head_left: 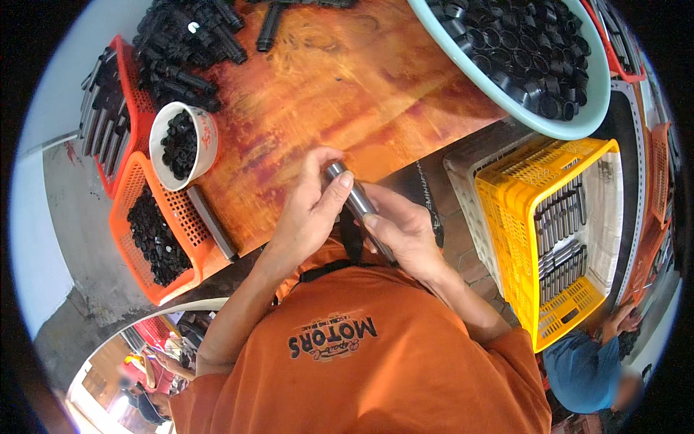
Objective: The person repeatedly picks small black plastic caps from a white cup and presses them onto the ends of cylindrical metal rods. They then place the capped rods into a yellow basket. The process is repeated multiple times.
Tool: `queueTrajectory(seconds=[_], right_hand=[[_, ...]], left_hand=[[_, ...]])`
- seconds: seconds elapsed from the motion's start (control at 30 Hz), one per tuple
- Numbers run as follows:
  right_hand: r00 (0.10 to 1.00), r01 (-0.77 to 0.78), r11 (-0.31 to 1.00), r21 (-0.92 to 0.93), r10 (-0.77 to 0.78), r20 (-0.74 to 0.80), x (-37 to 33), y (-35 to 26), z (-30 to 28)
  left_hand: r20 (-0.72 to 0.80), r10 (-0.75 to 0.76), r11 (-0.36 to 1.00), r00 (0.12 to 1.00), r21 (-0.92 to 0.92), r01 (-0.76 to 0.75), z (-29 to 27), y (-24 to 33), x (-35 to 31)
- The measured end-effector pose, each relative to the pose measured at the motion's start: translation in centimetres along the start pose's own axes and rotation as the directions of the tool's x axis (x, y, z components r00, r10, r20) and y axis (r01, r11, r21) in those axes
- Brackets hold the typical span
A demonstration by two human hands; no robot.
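A dark grey metal tube [359, 204] slants across the space in front of my orange shirt, just off the near edge of the table. My left hand [316, 192] grips its upper end, thumb laid along the side. Lower down, my right hand [402, 226] is wrapped round the same tube with its thumb on top. The fingers under the tube are partly hidden. Another dark tube [212, 221] lies on the table's left edge, beside a white tub [206, 141] of small black parts.
An orange basket [177, 210] of small black parts and a red basket [134, 98] of tubes stand at left. Black fittings [184, 43] pile up behind on the wooden table [325, 87]. A pale blue basin [499, 83] of black rings and a yellow crate [506, 249] of tubes stand at right.
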State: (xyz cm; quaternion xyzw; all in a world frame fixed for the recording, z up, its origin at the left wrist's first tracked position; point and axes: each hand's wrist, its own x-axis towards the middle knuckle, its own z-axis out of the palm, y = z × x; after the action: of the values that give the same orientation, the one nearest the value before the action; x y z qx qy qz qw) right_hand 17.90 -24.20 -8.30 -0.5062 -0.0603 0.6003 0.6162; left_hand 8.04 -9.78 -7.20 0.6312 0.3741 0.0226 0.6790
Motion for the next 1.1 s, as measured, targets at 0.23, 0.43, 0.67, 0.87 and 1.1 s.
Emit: queueTrajectory(seconds=[0.23,0.43,0.67,0.87,1.1], right_hand=[[0.986,0.16,0.979,-0.124,-0.163,-0.019,1.3,0.7,-1.4],[0.977,0.166,0.973,-0.161,-0.184,-0.104,1.1,2.0,-1.1],[1.0,0.028,0.884,-0.467,-0.022,0.018,1.5,0.5,-1.4],[0.997,0.07,0.892,-0.446,-0.07,0.015,1.5,0.2,-1.1],[0.989,0.14,0.837,-0.529,-0.139,0.042,1.6,0.6,-1.2]], left_hand=[[-0.044,-0.024,0.997,0.999,0.066,0.027,0.6,0.6,1.3],[-0.095,-0.073,0.988,0.993,0.131,0.086,1.1,1.0,1.5],[-0.159,-0.211,0.969,0.965,0.094,0.227,1.4,2.4,1.3],[-0.2,0.497,0.677,0.845,0.698,-0.233,0.3,2.6,5.0],[-0.078,0.701,0.34,0.709,0.91,-0.237,2.7,1.7,8.8]])
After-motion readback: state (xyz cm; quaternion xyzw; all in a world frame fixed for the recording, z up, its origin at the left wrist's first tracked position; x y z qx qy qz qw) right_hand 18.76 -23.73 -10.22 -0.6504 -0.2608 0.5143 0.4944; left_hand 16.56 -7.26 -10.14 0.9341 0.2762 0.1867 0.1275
